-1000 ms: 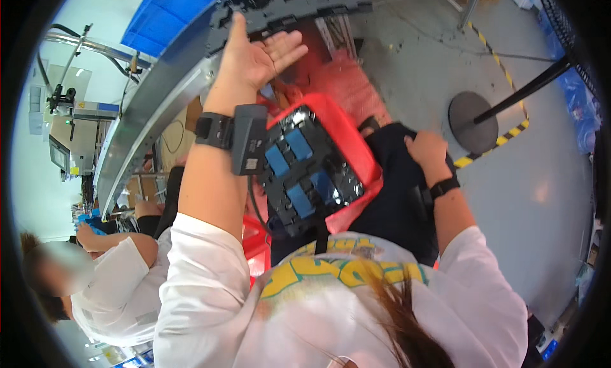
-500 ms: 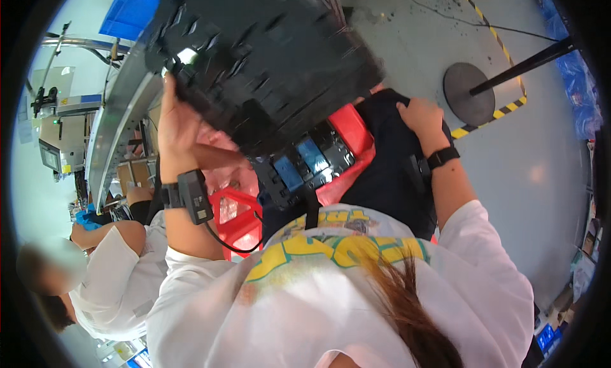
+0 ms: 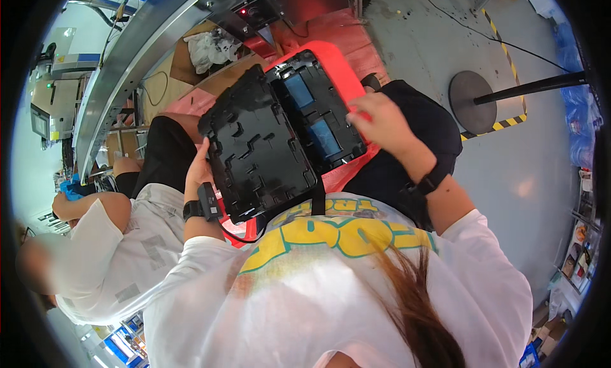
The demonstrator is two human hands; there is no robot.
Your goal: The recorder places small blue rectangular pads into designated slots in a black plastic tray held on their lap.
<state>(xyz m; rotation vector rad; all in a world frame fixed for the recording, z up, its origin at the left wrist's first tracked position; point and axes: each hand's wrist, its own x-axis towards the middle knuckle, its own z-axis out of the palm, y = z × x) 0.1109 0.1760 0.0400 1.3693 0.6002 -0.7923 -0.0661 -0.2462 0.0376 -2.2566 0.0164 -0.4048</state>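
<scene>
My left hand (image 3: 200,172) grips the left edge of a black moulded plastic tray (image 3: 258,148), its fingers partly hidden by the tray. The tray's studded face is turned up, and it lies slanted across my lap. Its right edge meets a second black tray (image 3: 321,110), which holds two blue rectangular pieces, an upper one (image 3: 298,91) and a lower one (image 3: 325,137). My right hand (image 3: 383,123) is beside that second tray's right edge, slightly blurred. Its fingers are bent, with a gap to the thumb through which red shows; I see nothing held in it.
Under the second tray is a red plastic stool (image 3: 344,69). A metal frame (image 3: 137,69) runs along the left, near a cardboard box (image 3: 184,61) with clear bags. A co-worker (image 3: 137,253) sits at my left. A round post base (image 3: 472,102) stands on the right floor.
The studded tray has come down from close to the camera and now lies lower, in my left hand. My right hand has left my thigh and moved leftward to the second tray's edge.
</scene>
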